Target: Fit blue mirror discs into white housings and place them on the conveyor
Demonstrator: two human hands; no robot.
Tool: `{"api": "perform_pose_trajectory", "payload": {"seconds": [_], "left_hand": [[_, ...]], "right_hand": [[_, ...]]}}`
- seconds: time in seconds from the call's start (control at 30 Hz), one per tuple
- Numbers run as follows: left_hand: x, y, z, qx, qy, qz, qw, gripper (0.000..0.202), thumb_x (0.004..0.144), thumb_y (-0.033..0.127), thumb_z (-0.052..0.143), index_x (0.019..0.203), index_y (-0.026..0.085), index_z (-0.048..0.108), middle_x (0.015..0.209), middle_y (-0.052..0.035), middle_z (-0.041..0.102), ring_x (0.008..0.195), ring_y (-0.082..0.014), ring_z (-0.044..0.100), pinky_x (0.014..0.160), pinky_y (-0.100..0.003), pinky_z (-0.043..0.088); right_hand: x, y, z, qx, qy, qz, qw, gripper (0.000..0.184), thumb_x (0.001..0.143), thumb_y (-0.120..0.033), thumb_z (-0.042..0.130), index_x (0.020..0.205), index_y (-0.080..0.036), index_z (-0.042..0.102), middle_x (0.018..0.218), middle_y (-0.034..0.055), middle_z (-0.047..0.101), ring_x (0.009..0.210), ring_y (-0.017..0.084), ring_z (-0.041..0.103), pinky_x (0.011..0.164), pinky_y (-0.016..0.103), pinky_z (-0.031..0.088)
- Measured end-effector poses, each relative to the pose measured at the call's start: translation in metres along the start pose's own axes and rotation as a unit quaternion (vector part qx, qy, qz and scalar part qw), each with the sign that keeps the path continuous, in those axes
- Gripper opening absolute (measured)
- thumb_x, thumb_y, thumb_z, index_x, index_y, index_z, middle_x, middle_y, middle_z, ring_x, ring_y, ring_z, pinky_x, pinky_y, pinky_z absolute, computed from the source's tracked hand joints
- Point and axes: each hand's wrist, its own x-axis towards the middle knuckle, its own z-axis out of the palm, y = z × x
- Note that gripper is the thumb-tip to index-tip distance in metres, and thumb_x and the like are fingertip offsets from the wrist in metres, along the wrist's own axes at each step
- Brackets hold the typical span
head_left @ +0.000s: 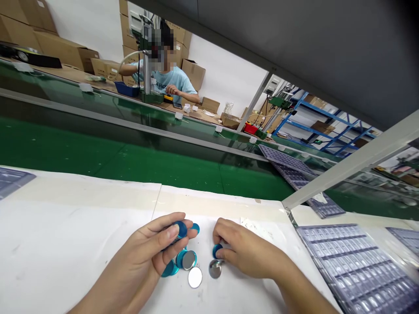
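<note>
My left hand point(153, 244) is closed around a small round blue disc point(181, 230), held between thumb and fingers; whether more discs lie under it is hidden. Over the white table, my right hand point(242, 248) pinches another blue disc point(217, 250) at its edge. Just below that one is a shiny silver disc point(215, 269). Between the hands lie a bright mirror-like disc point(195, 278) and a silver disc point(189, 260) overlapping blue-edged ones. More blue discs point(169, 269) show partly beneath my left hand, and one point(195, 228) sits behind its fingertips.
Clear plastic compartment trays point(356, 261) lie at the right, with others point(294, 170) stacked on the green conveyor point(196, 170) beyond the table. A grey post point(347, 170) rises at the right under an overhead shelf. Across the conveyor a person in a light-blue shirt point(176, 80) sits at a press.
</note>
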Motion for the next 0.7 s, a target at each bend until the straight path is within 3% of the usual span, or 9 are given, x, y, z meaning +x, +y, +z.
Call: {"api": "perform_pose_trajectory", "payload": {"seconds": [0.13, 0.27, 0.43, 0.6, 0.7], "left_hand": [[0.001, 0.000, 0.002, 0.007, 0.005, -0.004, 1.000, 0.025, 0.082, 0.017, 0.077, 0.107, 0.019, 0.074, 0.112, -0.0122, 0.076, 0.107, -0.0287, 0.072, 0.082, -0.027, 0.065], [0.000, 0.002, 0.004, 0.015, 0.003, -0.006, 1.000, 0.024, 0.084, 0.018, 0.075, 0.108, 0.018, 0.074, 0.113, -0.0125, 0.076, 0.105, -0.0267, 0.073, 0.083, -0.026, 0.064], [-0.002, 0.002, 0.002, 0.026, -0.011, -0.012, 1.000, 0.023, 0.084, 0.021, 0.075, 0.107, 0.020, 0.074, 0.115, -0.0089, 0.076, 0.103, -0.0243, 0.073, 0.085, -0.025, 0.064], [-0.003, 0.002, 0.001, 0.032, -0.014, -0.016, 0.999, 0.025, 0.083, 0.023, 0.077, 0.108, 0.022, 0.074, 0.118, -0.0071, 0.074, 0.104, -0.0245, 0.073, 0.085, -0.025, 0.064], [-0.003, 0.002, 0.002, 0.036, -0.018, -0.017, 0.999, 0.025, 0.083, 0.024, 0.077, 0.108, 0.022, 0.074, 0.117, -0.0067, 0.075, 0.103, -0.0244, 0.073, 0.085, -0.025, 0.063]], "right_hand": [[-0.002, -0.001, -0.002, 0.068, -0.005, 0.024, 0.997, 0.014, 0.083, -0.013, 0.058, 0.082, -0.023, 0.048, 0.080, -0.0025, 0.061, 0.072, 0.015, 0.051, 0.064, 0.025, 0.037], [-0.006, 0.000, -0.006, 0.163, -0.034, 0.016, 0.986, 0.010, 0.087, -0.014, 0.057, 0.087, -0.023, 0.051, 0.078, -0.0027, 0.069, 0.071, 0.014, 0.056, 0.066, 0.024, 0.042], [-0.009, -0.006, -0.005, 0.067, -0.049, -0.012, 0.996, 0.012, 0.084, -0.011, 0.059, 0.084, -0.023, 0.059, 0.087, -0.0019, 0.064, 0.077, 0.015, 0.056, 0.067, 0.024, 0.041], [-0.012, -0.006, 0.000, 0.006, -0.043, 0.013, 0.999, 0.020, 0.081, -0.009, 0.056, 0.093, -0.024, 0.059, 0.104, 0.0004, 0.059, 0.084, 0.016, 0.058, 0.069, 0.025, 0.042], [-0.014, -0.005, 0.000, -0.016, -0.056, 0.024, 0.998, 0.017, 0.080, -0.010, 0.056, 0.091, -0.023, 0.057, 0.104, 0.0003, 0.057, 0.083, 0.016, 0.057, 0.067, 0.025, 0.040]]}}
